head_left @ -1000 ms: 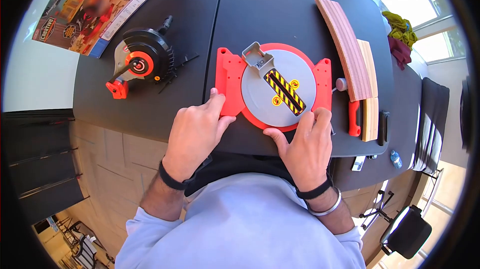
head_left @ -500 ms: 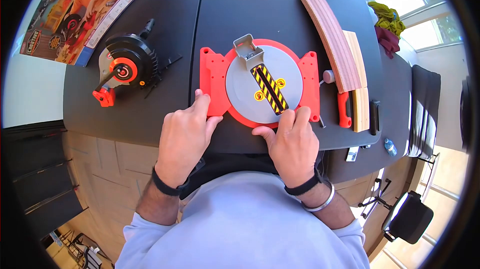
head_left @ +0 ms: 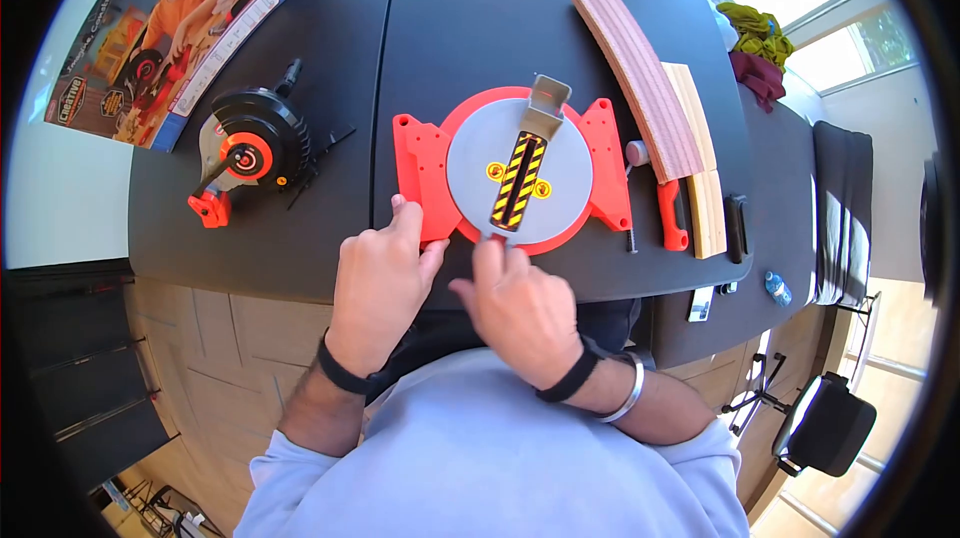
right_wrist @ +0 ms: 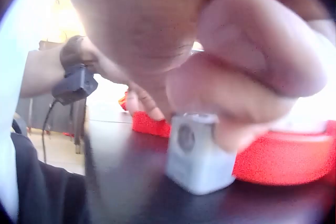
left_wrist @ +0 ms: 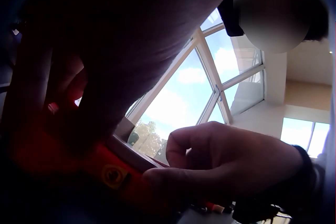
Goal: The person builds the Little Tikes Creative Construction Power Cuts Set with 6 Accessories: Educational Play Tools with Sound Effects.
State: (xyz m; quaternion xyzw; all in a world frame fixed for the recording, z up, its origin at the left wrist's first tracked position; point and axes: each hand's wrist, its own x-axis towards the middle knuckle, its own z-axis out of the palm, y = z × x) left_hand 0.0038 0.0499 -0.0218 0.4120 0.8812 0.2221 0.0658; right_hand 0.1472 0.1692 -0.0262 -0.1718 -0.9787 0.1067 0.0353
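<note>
A toy mitre saw base (head_left: 425, 163), red with side wings, lies on the black table. In its middle sits a round grey turntable (head_left: 475, 178) with a black-and-yellow striped slot strip (head_left: 518, 178). A grey bracket (head_left: 546, 110) stands at the strip's far end, slightly right. My left hand (head_left: 378, 273) grips the base's near left corner between thumb and fingers. At the front edge, my right hand (head_left: 525, 313) pinches the turntable's grey handle (right_wrist: 197, 155), a boxy block with a round recess in the right wrist view. From above, the fingers largely cover that handle.
To the left lies a toy saw head (head_left: 255, 138) with a black toothed blade, below a printed box (head_left: 200, 38). On the right are a reddish wood plank (head_left: 640, 88), a paler plank (head_left: 705, 198), a red-handled tool (head_left: 672, 216) and a screw (head_left: 632, 240).
The turntable has swung clockwise: its bracket moved from upper left to upper right and its front end went left. My right hand moved left with it; the left hand keeps its grip.
</note>
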